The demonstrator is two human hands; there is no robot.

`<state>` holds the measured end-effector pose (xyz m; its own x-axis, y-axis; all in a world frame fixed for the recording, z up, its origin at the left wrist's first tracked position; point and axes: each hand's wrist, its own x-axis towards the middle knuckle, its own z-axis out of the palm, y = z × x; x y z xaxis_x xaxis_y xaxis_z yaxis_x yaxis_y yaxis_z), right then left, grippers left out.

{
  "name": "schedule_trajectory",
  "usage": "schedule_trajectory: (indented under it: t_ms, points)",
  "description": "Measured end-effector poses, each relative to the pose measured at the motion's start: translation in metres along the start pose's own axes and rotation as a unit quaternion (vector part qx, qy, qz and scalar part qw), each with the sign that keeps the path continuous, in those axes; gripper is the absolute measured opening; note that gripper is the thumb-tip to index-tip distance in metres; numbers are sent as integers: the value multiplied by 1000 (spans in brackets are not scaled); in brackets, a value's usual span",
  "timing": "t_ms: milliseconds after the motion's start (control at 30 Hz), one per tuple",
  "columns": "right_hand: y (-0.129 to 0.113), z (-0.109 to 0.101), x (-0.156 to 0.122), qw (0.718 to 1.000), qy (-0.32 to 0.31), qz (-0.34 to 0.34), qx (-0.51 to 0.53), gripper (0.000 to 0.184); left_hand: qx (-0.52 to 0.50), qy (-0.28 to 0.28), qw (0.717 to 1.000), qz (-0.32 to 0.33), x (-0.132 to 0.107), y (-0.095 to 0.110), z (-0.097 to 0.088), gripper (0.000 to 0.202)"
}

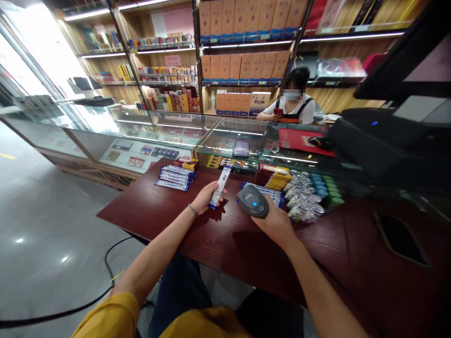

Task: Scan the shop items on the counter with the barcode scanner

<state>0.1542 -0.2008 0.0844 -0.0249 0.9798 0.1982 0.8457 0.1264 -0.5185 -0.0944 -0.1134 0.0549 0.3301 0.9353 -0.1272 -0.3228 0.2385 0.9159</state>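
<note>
My left hand (206, 197) is closed around a long, thin blue and white packet (220, 187), holding it upright above the dark red wooden counter (197, 234). My right hand (275, 220) grips a grey handheld barcode scanner (252, 201) with a blue light on top, its head turned toward the packet. The two are a short gap apart.
Stacks of blue packets (175, 177), red and yellow packs (273, 176) and rows of small round tins (303, 197) lie on the counter. A black phone (400, 238) rests at the right. Glass display cases (158, 136) stand behind. A person (292, 101) sits at the far counter.
</note>
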Motion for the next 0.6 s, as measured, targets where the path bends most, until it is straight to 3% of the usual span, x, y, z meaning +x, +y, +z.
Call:
schedule_trajectory:
  t_ms: [100,367,500,600]
  points:
    - [0,-2,2,999,-26,-10,-36,49,-18,-7,1000,-4,-4,-9,6,41]
    - [-3,-1,-2,998,-6,-48,-27,49,4,-12,1000,-3,-8,-13,6,29]
    - [0,-2,0,1000,5,-9,6,51,-24,-11,999,-17,-7,-14,4,36]
    - [6,-4,3,997,48,36,52,47,12,-12,1000,13,-5,-16,1,41]
